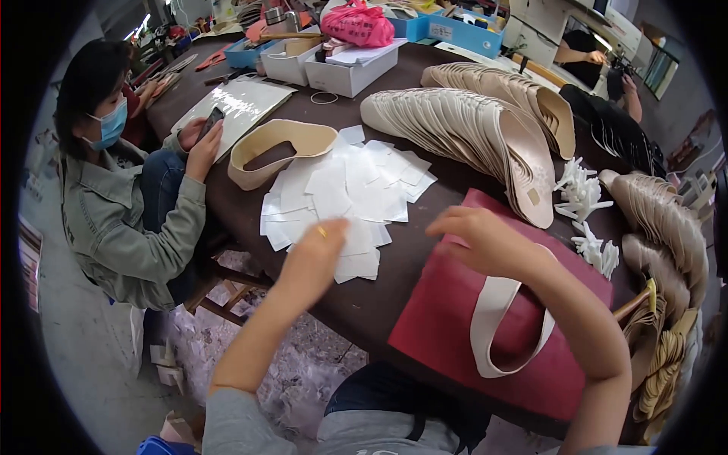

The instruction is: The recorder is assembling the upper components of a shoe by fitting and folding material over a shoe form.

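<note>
My left hand, with a ring on one finger, is over the near edge of a loose pile of thin white sheets. Motion smears its fingers, so its grip is unclear. My right hand hovers above the upper part of a dark red mat; its fingers are bent together, and anything between them is hidden. A cream shoe upper lies on the mat as an open loop, below my right hand. Another beige shoe upper stands beyond the white sheets, left of them.
Nested stacks of cream shoe uppers cover the table's far right. Small white strips lie beside the mat. Boxes and a pink bag stand at the back. At the left, a seated person holds a phone.
</note>
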